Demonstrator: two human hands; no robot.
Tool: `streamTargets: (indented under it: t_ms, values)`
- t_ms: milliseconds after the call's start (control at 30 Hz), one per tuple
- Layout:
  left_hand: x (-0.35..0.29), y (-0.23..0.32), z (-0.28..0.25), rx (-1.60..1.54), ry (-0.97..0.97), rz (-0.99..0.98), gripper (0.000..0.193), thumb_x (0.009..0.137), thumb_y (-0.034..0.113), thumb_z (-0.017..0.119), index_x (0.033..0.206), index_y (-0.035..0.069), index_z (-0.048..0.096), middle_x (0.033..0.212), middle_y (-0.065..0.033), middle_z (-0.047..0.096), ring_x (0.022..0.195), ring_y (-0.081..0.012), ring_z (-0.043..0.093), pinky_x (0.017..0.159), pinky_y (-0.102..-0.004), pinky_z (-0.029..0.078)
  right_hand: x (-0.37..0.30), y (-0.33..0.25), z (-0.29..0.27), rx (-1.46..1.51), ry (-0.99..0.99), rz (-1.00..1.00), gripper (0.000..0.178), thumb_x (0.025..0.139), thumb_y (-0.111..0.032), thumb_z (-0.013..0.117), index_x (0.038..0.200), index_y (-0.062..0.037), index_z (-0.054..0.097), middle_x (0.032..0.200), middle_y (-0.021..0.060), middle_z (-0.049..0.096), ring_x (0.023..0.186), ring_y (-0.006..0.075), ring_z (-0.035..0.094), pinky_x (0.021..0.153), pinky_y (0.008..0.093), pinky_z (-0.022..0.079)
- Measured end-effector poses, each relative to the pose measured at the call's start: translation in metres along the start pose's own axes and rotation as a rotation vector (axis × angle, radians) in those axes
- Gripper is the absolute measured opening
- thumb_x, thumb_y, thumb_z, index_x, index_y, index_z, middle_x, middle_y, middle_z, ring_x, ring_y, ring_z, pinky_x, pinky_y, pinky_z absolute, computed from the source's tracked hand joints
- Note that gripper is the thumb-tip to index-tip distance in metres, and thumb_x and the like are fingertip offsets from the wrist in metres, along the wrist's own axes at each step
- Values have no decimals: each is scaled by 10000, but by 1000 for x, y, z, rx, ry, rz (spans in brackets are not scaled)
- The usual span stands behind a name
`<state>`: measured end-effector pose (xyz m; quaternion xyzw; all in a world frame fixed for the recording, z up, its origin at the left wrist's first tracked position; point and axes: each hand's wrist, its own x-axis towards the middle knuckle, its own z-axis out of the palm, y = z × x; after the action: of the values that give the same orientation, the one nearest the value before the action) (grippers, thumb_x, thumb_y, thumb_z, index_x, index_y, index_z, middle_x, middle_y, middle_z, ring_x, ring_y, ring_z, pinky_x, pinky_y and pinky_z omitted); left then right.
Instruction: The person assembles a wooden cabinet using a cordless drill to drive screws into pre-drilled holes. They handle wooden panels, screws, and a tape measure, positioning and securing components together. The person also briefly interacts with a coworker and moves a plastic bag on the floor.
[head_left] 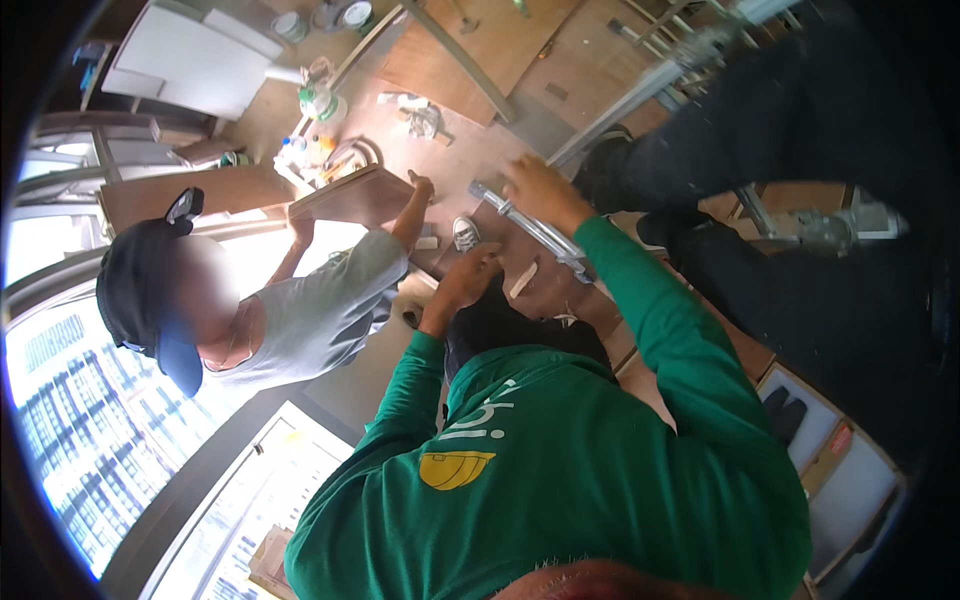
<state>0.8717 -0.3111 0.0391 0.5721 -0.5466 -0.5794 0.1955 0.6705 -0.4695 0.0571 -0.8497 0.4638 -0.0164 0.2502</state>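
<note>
Beside my spread right grip [545, 195], I see a long silver metal frame [538, 231] of parallel bars; I can't tell whether my left grip [466, 278] holds anything.

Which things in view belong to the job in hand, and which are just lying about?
Apparently in the job:
Brown flat wooden board, in a co-worker's hands
Silver metal rails, nearest the right hand

Apparently lying about:
Large white flat panels
Small pale wooden offcut
Brown plywood sheet
</note>
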Motion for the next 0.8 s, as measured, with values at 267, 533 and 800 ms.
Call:
streamTargets:
  t_ms: [267, 533, 800]
  values:
    - [-34, 7, -64, 34, -111, -71, 520, 1020, 336, 631, 1410, -5, 585, 1247, -234, 692, 1114, -323, 675, 973, -406, 523, 107, 87, 2, -153, -160, 386, 437, 911, -264, 630, 1233, 31, 615, 1306, 266, 599, 1248, 443, 585, 1041, 550, 498]
    - [-41, 31, -132, 20, 17, -77, 438, 1009, 277, 635, 1350, 2, 606, 1174, -223, 670, 1051, -382, 678, 931, -458, 523, 126, 109, 7, -141, -93, 599, 447, 918, -306, 644, 1254, -11, 648, 1329, 259, 597, 1232, 439, 611, 1038, 554, 497]
    - [-10, 54, -169, 73, 129, 67, 425, 1027, 266, 643, 1378, 32, 602, 1172, -200, 704, 1097, -311, 691, 977, -410, 519, 145, 111, 0, 15, -166, 891, 453, 941, -290, 600, 1269, 18, 655, 1330, 248, 635, 1207, 419, 635, 1035, 530, 495]
